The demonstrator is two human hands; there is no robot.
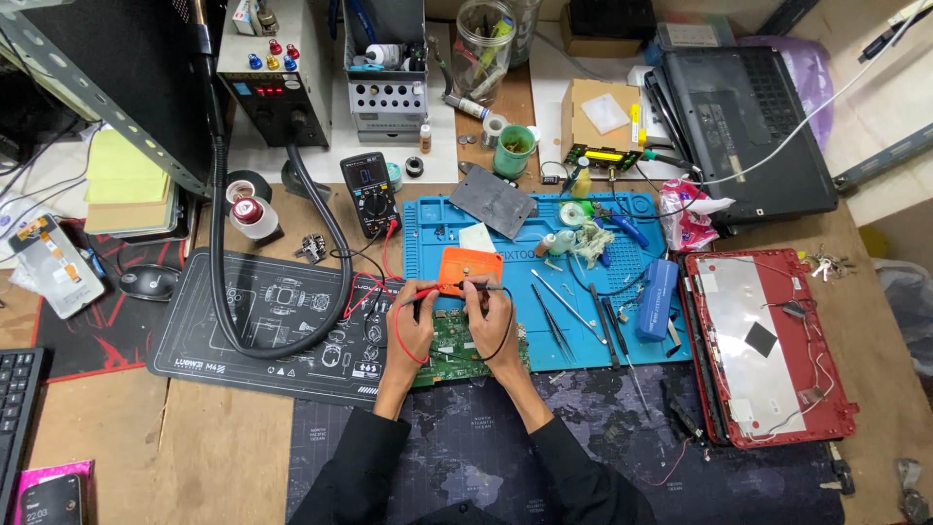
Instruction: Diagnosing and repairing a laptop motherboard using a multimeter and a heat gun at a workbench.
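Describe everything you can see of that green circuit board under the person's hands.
The green circuit board lies flat, partly on the blue work mat and partly on the dark map-printed mat. Small components dot its surface, too fine to identify. Both hands cover much of it: the left hand holds a red probe, the right hand a black probe. An orange pad sits just beyond.

Bright even overhead light, soft shadows, sharp focus, slight wide-angle edge distortion.

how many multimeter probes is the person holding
2: a red probe in the left hand and a black probe in the right hand, both over the green circuit board.
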